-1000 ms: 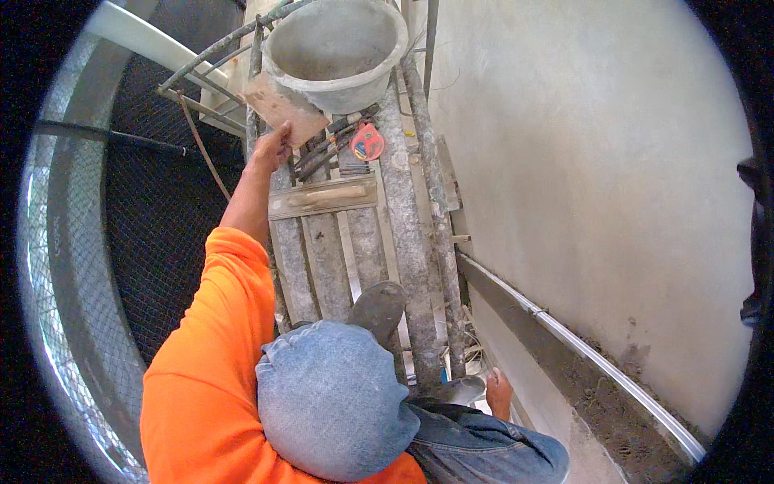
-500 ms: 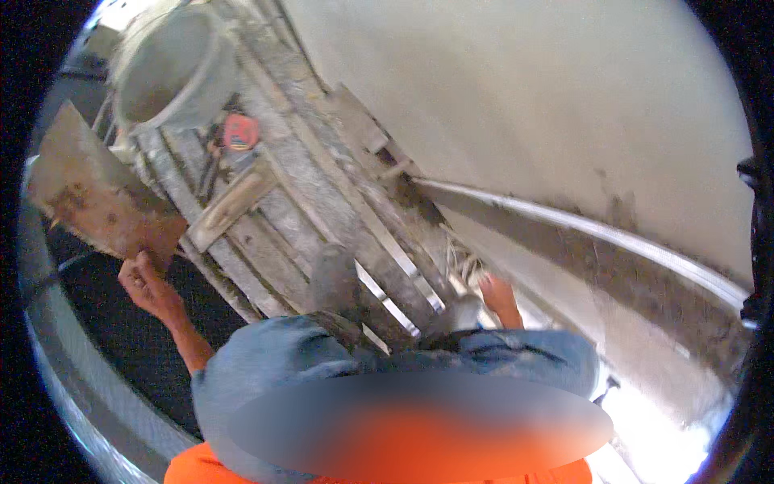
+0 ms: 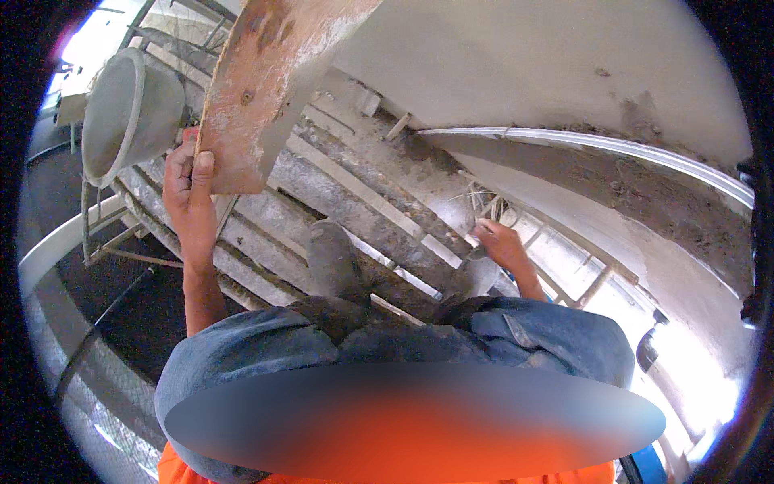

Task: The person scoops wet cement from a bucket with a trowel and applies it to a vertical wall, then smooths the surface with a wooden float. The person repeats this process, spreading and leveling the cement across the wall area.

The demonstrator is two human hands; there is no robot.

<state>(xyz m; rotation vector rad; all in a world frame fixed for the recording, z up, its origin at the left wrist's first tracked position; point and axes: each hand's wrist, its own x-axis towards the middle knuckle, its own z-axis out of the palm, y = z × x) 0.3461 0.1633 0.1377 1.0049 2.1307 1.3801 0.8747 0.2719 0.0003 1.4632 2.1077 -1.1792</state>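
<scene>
My left hand point(image 3: 193, 202) is closed on the lower edge of a wooden board point(image 3: 258, 105). The board is raised and tilted, reddish-brown with pale plaster smears, and its top runs out of view. My right hand point(image 3: 504, 246) hangs low near my right boot point(image 3: 476, 273), fingers curled together. Whatever it may hold is too small to tell. Thin pale strands point(image 3: 496, 206) lie just beyond that hand. Behind my left hand a bit of a red object point(image 3: 190, 134) shows, mostly covered by the board.
I am on a plank platform point(image 3: 322, 173) with gaps between boards. A grey plaster-coated bucket point(image 3: 133, 117) stands at the far left. On the right rises a plastered wall point(image 3: 548, 64) with a metal strip point(image 3: 588, 143) along it. Dark mesh point(image 3: 129, 323) lies beyond the platform's left edge.
My left hand has lifted the board up and to the right, now over the planks and the red object. My right hand has moved slightly up. The view has shifted.
</scene>
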